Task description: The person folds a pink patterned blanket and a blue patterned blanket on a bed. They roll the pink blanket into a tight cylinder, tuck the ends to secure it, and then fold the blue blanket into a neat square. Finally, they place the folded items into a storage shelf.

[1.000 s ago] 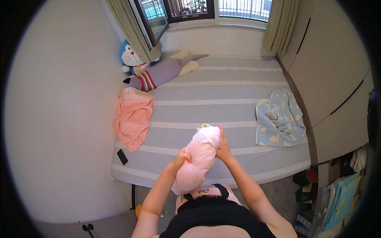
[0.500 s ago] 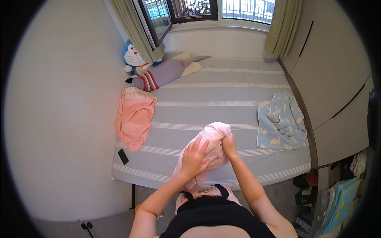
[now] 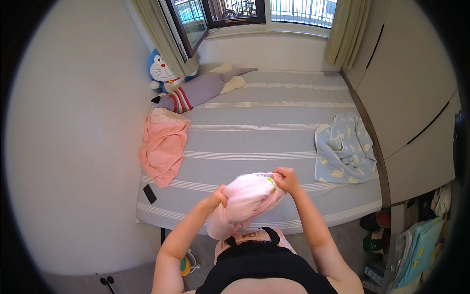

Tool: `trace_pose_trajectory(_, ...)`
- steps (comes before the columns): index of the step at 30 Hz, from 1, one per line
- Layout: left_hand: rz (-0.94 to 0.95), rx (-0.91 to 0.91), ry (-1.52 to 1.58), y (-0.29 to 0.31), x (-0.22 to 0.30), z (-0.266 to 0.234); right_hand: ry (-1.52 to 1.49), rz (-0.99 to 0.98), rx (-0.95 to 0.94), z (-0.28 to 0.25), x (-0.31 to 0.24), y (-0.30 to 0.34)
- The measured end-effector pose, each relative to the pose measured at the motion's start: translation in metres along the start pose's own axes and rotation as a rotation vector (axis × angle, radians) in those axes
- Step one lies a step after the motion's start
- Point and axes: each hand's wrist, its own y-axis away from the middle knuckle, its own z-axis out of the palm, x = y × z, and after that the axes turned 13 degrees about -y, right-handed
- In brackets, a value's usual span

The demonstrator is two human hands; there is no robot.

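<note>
A bunched light pink cloth [image 3: 245,198] hangs between my hands over the near edge of the bed; its folds hide whether it is a garment or a blanket. My left hand [image 3: 216,197] is closed on its left side. With my right hand [image 3: 286,180] I grip its upper right edge, where a small yellow-green patch shows. Part of the cloth droops toward my lap.
The bed [image 3: 240,137] has a grey striped sheet. On its left lie a salmon cloth [image 3: 164,147], a phone [image 3: 150,194], a long plush dog [image 3: 200,90] and a blue plush toy [image 3: 161,71]. A blue patterned blanket [image 3: 345,149] lies at right, beside the wardrobe [image 3: 411,83].
My hands have moved apart, the left one outward and the right one slightly up. Between them the pink cloth has spread wider and come lower. My left palm no longer lies flat on it.
</note>
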Motion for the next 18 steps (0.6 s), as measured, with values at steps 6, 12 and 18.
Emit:
trace_pose_trajectory(6,-0.035,0.095,0.502,-0.014,0.001,0.004,-0.528,0.440,0.075,0.015,0.005,0.010)
trace_pose_trajectory(12,0.146,0.456,0.144,-0.023,0.002,-0.001,-0.425,0.210,-0.143,0.066,-0.001,0.026)
trace_pose_trajectory(18,0.547,0.838,-1.484,-0.005,0.032,0.057,-0.451,0.473,0.388,0.081,0.027,0.027)
